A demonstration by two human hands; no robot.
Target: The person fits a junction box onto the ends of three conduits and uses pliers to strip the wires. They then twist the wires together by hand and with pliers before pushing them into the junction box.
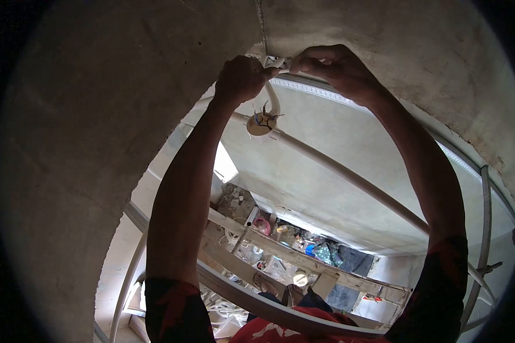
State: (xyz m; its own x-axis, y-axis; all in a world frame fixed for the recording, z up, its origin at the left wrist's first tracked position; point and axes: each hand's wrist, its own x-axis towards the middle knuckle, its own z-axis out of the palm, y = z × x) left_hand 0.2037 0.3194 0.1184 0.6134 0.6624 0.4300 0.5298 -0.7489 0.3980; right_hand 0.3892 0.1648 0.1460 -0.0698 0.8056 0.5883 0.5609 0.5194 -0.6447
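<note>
Both my arms reach up to the edge of the ceiling opening. My left hand (243, 80) is closed, its thumb and finger pinching one end of a small white strip-like piece (284, 71). At the other end my right hand (339, 71) also pinches, with fingertips curled. The exact kind of this piece is too small to make out. Just below my left hand, a pale curved conduit (274, 98) runs down to a round junction box (260, 124), out of which several bare-ended wires (264, 116) stick. A long straight conduit pipe (349, 176) leaves the box toward my right arm.
A perforated metal profile (320, 91) follows the opening's edge, beside the rough grey ceiling board (91, 114). Far below, my feet stand on wooden planks (309, 262). Under them lie a pink basin (261, 226), bags and scattered debris. A curved metal rail (252, 302) crosses near my chest.
</note>
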